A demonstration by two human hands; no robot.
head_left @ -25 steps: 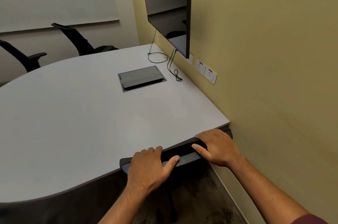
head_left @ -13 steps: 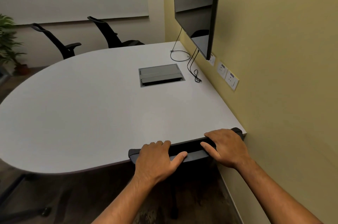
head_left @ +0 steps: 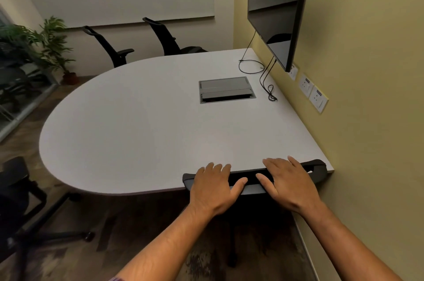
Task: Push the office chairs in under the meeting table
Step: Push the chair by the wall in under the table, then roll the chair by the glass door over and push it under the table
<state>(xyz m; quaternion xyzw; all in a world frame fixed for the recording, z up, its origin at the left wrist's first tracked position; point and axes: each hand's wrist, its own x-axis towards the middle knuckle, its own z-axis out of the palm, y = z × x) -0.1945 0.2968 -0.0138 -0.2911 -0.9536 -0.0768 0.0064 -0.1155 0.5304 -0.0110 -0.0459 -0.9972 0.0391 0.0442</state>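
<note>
The white meeting table (head_left: 137, 124) has its right side against the yellow wall. A dark office chair stands pushed in at the near edge, and only the top bar of its backrest (head_left: 317, 167) shows, touching the table edge. My left hand (head_left: 214, 187) lies over the bar's left part with its fingers curled over the top. My right hand (head_left: 290, 183) lies over the right part, fingers spread and straighter, thumb on the near face. Two black chairs (head_left: 110, 49) (head_left: 169, 40) stand at the far side. Another chair (head_left: 20, 191) stands out from the table at the lower left.
A grey cable box (head_left: 226, 91) is set into the table, with a black cable (head_left: 267, 88) beside it. A dark screen (head_left: 275, 10) and sockets (head_left: 313, 92) hang on the wall (head_left: 367, 97) to my right. A potted plant (head_left: 55, 46) and glass partition stand far left.
The view has pulled back and swung left, showing more table and the lower-left chair. Both hands stay on the backrest bar, and the right hand's fingers have straightened and spread.
</note>
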